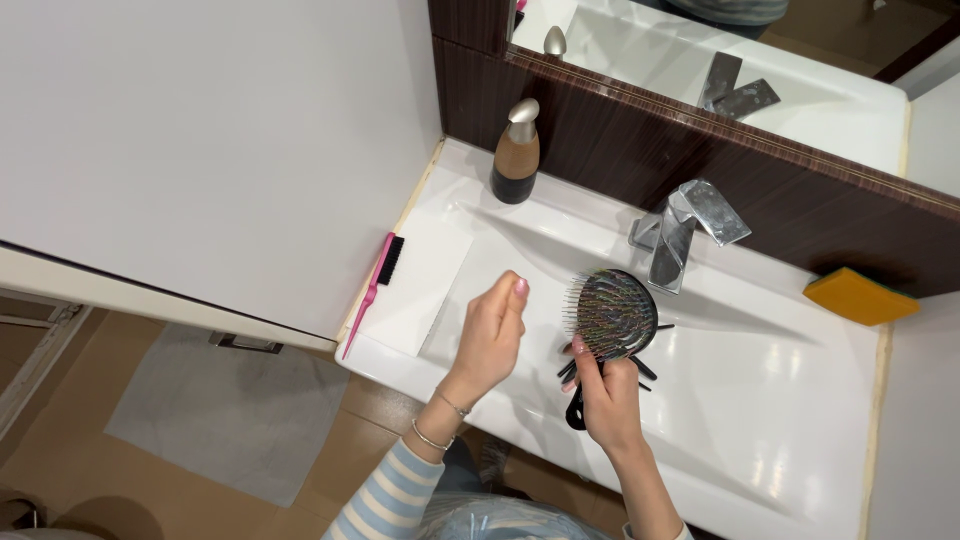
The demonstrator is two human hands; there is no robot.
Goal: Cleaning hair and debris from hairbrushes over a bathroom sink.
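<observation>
My right hand (607, 398) grips the black handle of a round hairbrush (612, 313) with multicoloured bristles, held over the white sink basin (760, 400) with the bristles turned toward me. My left hand (492, 335) hovers just left of the brush with the fingers pinched together; whether it holds anything is too small to tell. Some thin black prongs stick out behind the brush near my right hand.
A pink-handled comb brush (378, 274) lies on the sink's left ledge. A brown soap dispenser (516, 157) stands at the back left. A chrome tap (685, 231) sits behind the basin, a yellow sponge (858, 296) at the back right, a mirror above.
</observation>
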